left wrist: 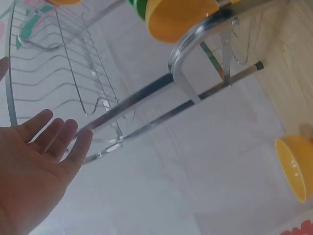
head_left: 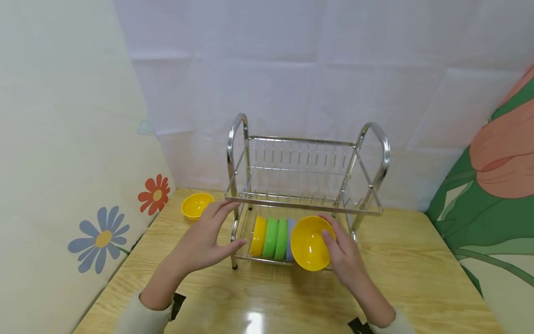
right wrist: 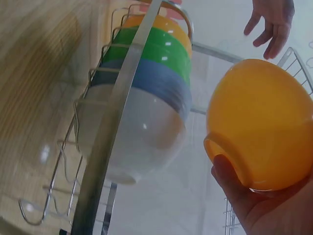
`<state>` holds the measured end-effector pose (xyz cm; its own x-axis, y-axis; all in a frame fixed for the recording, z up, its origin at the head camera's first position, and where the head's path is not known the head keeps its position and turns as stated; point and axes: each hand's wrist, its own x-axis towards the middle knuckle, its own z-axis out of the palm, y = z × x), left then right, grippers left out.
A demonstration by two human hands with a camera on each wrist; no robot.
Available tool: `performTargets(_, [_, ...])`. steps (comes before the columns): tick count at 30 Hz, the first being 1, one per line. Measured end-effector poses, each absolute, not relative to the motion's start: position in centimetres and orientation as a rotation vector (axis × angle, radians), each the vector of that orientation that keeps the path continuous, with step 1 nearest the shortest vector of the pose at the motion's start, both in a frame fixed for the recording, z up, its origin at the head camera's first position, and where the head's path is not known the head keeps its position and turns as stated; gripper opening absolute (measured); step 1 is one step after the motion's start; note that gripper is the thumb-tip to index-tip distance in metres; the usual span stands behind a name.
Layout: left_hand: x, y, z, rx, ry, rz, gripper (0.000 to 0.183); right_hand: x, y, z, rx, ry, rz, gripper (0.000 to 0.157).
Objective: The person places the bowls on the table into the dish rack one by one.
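My right hand point(head_left: 344, 255) grips a yellow bowl point(head_left: 310, 243) by its side, its inside facing the head camera, in front of the rack's lower tier. In the right wrist view the thumb lies at the foot ring of this bowl point(right wrist: 264, 122). On the left, my left hand point(head_left: 204, 236) is spread, holding nothing, beside the left post of the metal dish rack point(head_left: 283, 203). Bowls stand on edge in a row on the lower tier: a yellow bowl point(head_left: 258, 235), green bowls point(head_left: 270, 237), a blue bowl point(right wrist: 146, 83) and a white bowl point(right wrist: 132, 132), the white one hidden in the head view.
Another yellow bowl point(head_left: 198, 206) sits on the wooden table point(head_left: 417, 269), left of the rack near the back. The rack's upper tier point(head_left: 298, 169) of wire slots rises above the lower one. A white cloth point(head_left: 292, 69) hangs behind, with flower-patterned panels at both sides.
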<state>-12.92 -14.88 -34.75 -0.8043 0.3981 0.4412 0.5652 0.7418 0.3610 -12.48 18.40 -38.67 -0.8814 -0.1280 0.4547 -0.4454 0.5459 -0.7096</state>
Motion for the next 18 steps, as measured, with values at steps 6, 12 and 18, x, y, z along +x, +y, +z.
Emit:
performTargets(6, [-13.0,-16.5,-33.7,-0.682,-2.541,-0.682,0.078,-12.7,19.1,-38.2,0.44,-2.496,1.06,0.038])
performTargets(12, [-13.5,-17.3,-32.6,-0.695,-2.405,-0.666,0.074,-13.0,19.6,-37.8,0.428,-2.516,0.802,0.037])
performTargets(18, [-13.9,-17.3,-31.2,-0.704,-2.318,-0.624,0.074,-13.2,19.8,-37.5,0.392,-2.545,0.671,0.038])
